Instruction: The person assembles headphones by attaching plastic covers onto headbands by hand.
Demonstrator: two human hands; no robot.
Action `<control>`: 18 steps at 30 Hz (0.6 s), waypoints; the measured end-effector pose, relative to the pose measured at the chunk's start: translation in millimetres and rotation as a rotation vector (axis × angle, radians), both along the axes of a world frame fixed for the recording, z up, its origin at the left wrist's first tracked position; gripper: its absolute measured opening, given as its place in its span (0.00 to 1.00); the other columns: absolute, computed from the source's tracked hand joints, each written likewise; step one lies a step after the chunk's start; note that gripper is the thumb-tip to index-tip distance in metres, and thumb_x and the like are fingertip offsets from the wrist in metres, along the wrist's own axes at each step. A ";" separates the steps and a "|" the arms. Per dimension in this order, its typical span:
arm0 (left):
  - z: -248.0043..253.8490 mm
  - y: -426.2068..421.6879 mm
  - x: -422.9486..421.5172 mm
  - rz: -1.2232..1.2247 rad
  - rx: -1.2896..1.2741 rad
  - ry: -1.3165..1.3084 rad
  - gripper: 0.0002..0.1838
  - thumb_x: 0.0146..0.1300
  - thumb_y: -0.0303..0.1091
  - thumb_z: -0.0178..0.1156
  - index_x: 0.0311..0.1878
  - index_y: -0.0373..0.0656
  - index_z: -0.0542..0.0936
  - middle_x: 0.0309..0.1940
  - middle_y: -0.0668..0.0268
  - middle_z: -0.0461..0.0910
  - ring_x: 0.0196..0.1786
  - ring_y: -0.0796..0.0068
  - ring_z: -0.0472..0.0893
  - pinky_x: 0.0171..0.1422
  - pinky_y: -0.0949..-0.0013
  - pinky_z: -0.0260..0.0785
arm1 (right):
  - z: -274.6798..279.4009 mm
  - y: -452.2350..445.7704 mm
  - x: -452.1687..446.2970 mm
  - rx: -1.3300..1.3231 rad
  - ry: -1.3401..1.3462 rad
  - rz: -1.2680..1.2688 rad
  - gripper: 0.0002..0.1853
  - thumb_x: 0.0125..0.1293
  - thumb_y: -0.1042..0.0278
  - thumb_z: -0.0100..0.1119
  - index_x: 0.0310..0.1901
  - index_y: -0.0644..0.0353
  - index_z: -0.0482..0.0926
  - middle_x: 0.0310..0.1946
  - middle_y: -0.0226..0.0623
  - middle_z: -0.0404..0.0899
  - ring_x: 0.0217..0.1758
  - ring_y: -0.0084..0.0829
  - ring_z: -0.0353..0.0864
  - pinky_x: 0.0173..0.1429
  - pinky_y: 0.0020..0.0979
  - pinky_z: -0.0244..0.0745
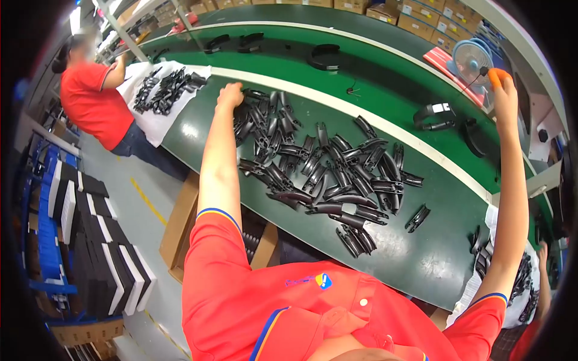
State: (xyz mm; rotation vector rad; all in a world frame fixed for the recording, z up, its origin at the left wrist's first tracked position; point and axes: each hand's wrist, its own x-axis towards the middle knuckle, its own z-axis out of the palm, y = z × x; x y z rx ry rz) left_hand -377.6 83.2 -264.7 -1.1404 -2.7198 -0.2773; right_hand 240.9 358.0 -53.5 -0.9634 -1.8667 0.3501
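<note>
A heap of black curved plastic parts [337, 165] lies spread over the green worktable [283, 225] in front of me. My left hand [230, 96] is at the far left end of the heap, its fingers bent and closed beside the parts there. What it grips, if anything, is hidden. Raised at the right over the conveyor, my right hand [503, 93] has orange coverings on its fingertips. It pinches a small black piece with a thin wire [483, 71] that hangs down. One curved part [418, 218] lies apart from the heap on the table's right side.
Beyond the table runs a green conveyor [391, 114] carrying black headband-like pieces [325, 57] and a small wired piece [352, 91]. A blue fan [472, 58] stands behind my right hand. A co-worker in red [96, 99] works at the left. An open carton [180, 231] stands below.
</note>
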 end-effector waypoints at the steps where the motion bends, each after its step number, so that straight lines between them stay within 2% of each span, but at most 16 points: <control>1: -14.7 -0.1 -20.4 -0.041 0.043 -0.075 0.19 0.56 0.32 0.58 0.53 0.51 0.82 0.48 0.56 0.82 0.53 0.51 0.81 0.61 0.56 0.72 | 4.9 -0.4 6.5 -0.054 0.032 0.010 0.15 0.70 0.64 0.53 0.52 0.62 0.79 0.44 0.31 0.79 0.45 0.23 0.73 0.55 0.26 0.67; 2: -24.5 3.2 -33.0 -0.082 0.080 -0.152 0.20 0.56 0.33 0.60 0.54 0.50 0.81 0.47 0.55 0.82 0.53 0.49 0.80 0.62 0.56 0.71 | 9.0 -0.8 14.4 -0.055 0.033 -0.007 0.15 0.70 0.64 0.53 0.52 0.62 0.79 0.44 0.31 0.79 0.45 0.23 0.73 0.55 0.26 0.67; 4: -13.2 -3.9 -13.5 -0.059 0.054 -0.152 0.21 0.55 0.34 0.63 0.54 0.48 0.78 0.47 0.54 0.83 0.52 0.49 0.81 0.59 0.55 0.71 | 13.9 -3.3 28.6 -0.153 0.236 0.146 0.15 0.70 0.63 0.53 0.52 0.62 0.80 0.45 0.30 0.79 0.45 0.23 0.73 0.56 0.26 0.66; 6: -11.8 -7.2 -1.2 0.012 0.398 -0.176 0.21 0.56 0.37 0.65 0.54 0.46 0.75 0.46 0.52 0.83 0.52 0.50 0.81 0.56 0.53 0.72 | 13.5 -5.3 42.8 -0.143 0.238 0.143 0.15 0.71 0.64 0.52 0.52 0.62 0.80 0.46 0.30 0.79 0.47 0.24 0.74 0.57 0.26 0.66; 7: -11.2 -5.0 2.8 -0.038 0.531 -0.192 0.20 0.59 0.38 0.63 0.53 0.45 0.73 0.43 0.51 0.83 0.50 0.49 0.82 0.53 0.53 0.72 | 14.2 -5.9 49.8 -0.128 0.236 0.155 0.14 0.71 0.64 0.52 0.52 0.61 0.80 0.47 0.30 0.79 0.48 0.24 0.74 0.58 0.26 0.66; 8: -9.8 -2.1 6.5 -0.050 0.525 -0.192 0.20 0.59 0.38 0.63 0.53 0.45 0.73 0.43 0.51 0.83 0.50 0.49 0.82 0.53 0.53 0.72 | 16.6 -6.6 57.5 -0.112 0.234 0.166 0.14 0.72 0.64 0.52 0.51 0.61 0.80 0.48 0.30 0.79 0.50 0.25 0.75 0.59 0.27 0.67; 9: -3.5 1.2 14.3 -0.132 0.568 -0.130 0.19 0.60 0.37 0.63 0.53 0.45 0.73 0.41 0.50 0.83 0.48 0.48 0.82 0.52 0.53 0.72 | 26.0 -9.1 66.7 0.182 -0.152 -0.008 0.13 0.71 0.66 0.52 0.52 0.62 0.79 0.50 0.33 0.79 0.52 0.26 0.76 0.60 0.27 0.67; 10: 3.1 6.4 22.3 -0.217 0.611 -0.071 0.18 0.61 0.36 0.62 0.53 0.44 0.73 0.39 0.49 0.83 0.46 0.47 0.82 0.51 0.53 0.73 | 37.3 -23.7 69.2 0.176 -0.153 -0.023 0.13 0.71 0.66 0.52 0.52 0.62 0.79 0.50 0.33 0.79 0.52 0.26 0.76 0.60 0.27 0.67; 11: 11.4 15.6 30.5 -0.288 0.666 -0.109 0.17 0.63 0.34 0.60 0.54 0.42 0.73 0.36 0.52 0.83 0.40 0.53 0.84 0.47 0.57 0.74 | 47.4 -39.7 70.4 0.482 -0.397 -0.105 0.13 0.70 0.68 0.53 0.51 0.64 0.78 0.50 0.36 0.78 0.52 0.30 0.77 0.59 0.27 0.68; 12: 24.6 26.7 47.4 -0.374 0.760 -0.312 0.14 0.67 0.32 0.57 0.54 0.40 0.73 0.33 0.57 0.82 0.33 0.66 0.83 0.40 0.64 0.74 | 54.2 -52.0 75.3 0.785 -0.647 -0.186 0.12 0.69 0.69 0.54 0.50 0.65 0.78 0.50 0.39 0.78 0.52 0.33 0.78 0.59 0.28 0.68; 13: 44.7 35.3 76.6 -0.463 0.807 -0.478 0.13 0.69 0.31 0.55 0.55 0.40 0.72 0.32 0.61 0.80 0.31 0.71 0.81 0.38 0.68 0.73 | 57.6 -47.1 84.8 0.828 -0.583 -0.128 0.09 0.68 0.72 0.54 0.46 0.67 0.76 0.49 0.44 0.76 0.51 0.42 0.77 0.57 0.29 0.69; 14: 61.3 42.1 112.6 -0.555 0.839 -0.657 0.12 0.71 0.30 0.53 0.55 0.40 0.72 0.31 0.64 0.79 0.29 0.77 0.79 0.36 0.72 0.72 | 60.0 -50.5 93.4 0.803 -0.607 -0.159 0.09 0.68 0.72 0.54 0.46 0.67 0.76 0.49 0.44 0.76 0.51 0.42 0.77 0.57 0.29 0.69; 16: 77.1 61.1 178.6 -0.714 0.864 -0.897 0.13 0.72 0.30 0.51 0.57 0.41 0.71 0.30 0.67 0.76 0.27 0.79 0.77 0.34 0.75 0.71 | 68.2 -73.9 93.2 0.645 -0.292 -0.025 0.08 0.63 0.73 0.60 0.43 0.66 0.78 0.44 0.42 0.76 0.47 0.45 0.76 0.53 0.32 0.71; 18: 88.6 74.1 251.3 -0.943 0.771 -1.087 0.13 0.72 0.31 0.52 0.57 0.39 0.70 0.30 0.68 0.75 0.26 0.79 0.74 0.33 0.74 0.70 | 68.3 -109.6 69.2 0.409 -0.069 0.077 0.04 0.64 0.73 0.53 0.35 0.62 0.78 0.32 0.35 0.77 0.36 0.25 0.73 0.44 0.26 0.68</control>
